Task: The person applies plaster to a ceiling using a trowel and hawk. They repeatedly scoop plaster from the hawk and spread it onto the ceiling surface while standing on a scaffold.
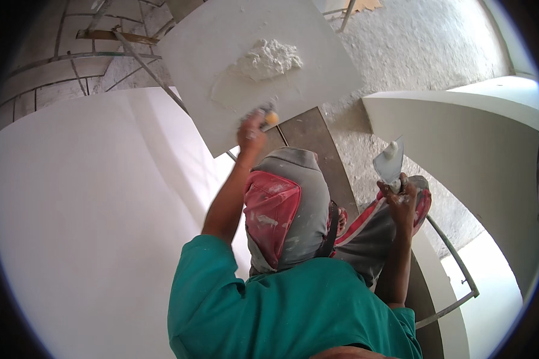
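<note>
My left hand (251,134) is closed around a tool with a rounded yellow-orange end (271,118); motion blurs its dark part, so I cannot tell its exact kind. It is at the near edge of a pale grey board (191,72). A heap of wet white plaster (269,60) lies on that board, with a thin smear beside it. Over my bent right knee, my right hand (402,197) grips a putty knife (389,161) by its handle, blade pointing up and away. A dab of white plaster sits on the blade.
Under me runs a brown plank (308,134) with metal scaffold tubes (455,251) to the right. A smooth white wall (90,209) fills the left. A curved pale ledge (461,137) stands right; rough, plaster-spattered floor (413,48) lies below, with more tubes at far left.
</note>
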`<action>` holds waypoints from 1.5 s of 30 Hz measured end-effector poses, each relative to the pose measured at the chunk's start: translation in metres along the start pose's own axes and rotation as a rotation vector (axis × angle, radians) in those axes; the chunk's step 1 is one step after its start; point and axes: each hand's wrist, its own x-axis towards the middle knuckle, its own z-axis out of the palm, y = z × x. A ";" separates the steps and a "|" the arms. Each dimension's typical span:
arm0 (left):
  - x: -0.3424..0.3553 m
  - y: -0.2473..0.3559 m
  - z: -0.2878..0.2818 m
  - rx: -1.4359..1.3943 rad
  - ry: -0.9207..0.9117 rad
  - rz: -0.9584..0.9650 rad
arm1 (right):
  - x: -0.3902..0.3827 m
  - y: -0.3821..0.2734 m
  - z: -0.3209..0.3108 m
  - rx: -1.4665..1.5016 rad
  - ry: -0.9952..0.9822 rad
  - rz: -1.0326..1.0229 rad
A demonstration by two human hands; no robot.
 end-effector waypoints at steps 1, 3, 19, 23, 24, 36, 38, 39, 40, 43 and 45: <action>0.009 -0.024 -0.017 -0.026 0.043 -0.097 | -0.002 -0.002 -0.001 -0.012 0.001 -0.002; 0.042 -0.009 -0.082 -0.009 0.037 -0.352 | 0.001 -0.026 -0.001 -0.280 0.003 0.036; 0.107 -0.058 -0.065 0.206 0.072 -0.506 | 0.006 -0.017 -0.007 -0.421 0.000 0.022; 0.046 -0.002 -0.040 0.132 -0.112 -0.278 | 0.006 -0.008 0.001 -0.337 0.065 -0.089; 0.038 0.013 -0.053 0.083 -0.185 -0.281 | 0.008 -0.004 0.001 -0.324 0.060 -0.106; 0.014 0.124 -0.186 -1.730 0.240 -0.220 | 0.067 -0.069 0.090 -0.212 -0.201 -0.380; 0.011 0.157 -0.199 -1.764 0.238 -0.140 | 0.066 -0.099 0.097 -0.280 -0.201 -0.417; 0.009 0.166 -0.201 -1.809 0.191 -0.075 | 0.065 -0.111 0.098 -0.315 -0.201 -0.429; 0.006 0.174 -0.200 -1.771 0.149 -0.051 | 0.065 -0.120 0.097 -0.296 -0.187 -0.450; -0.005 0.188 -0.192 -1.601 -0.013 0.124 | 0.065 -0.134 0.087 -0.280 -0.116 -0.494; 0.001 0.207 -0.214 -0.959 -0.082 0.409 | 0.071 -0.130 0.075 -0.286 -0.067 -0.577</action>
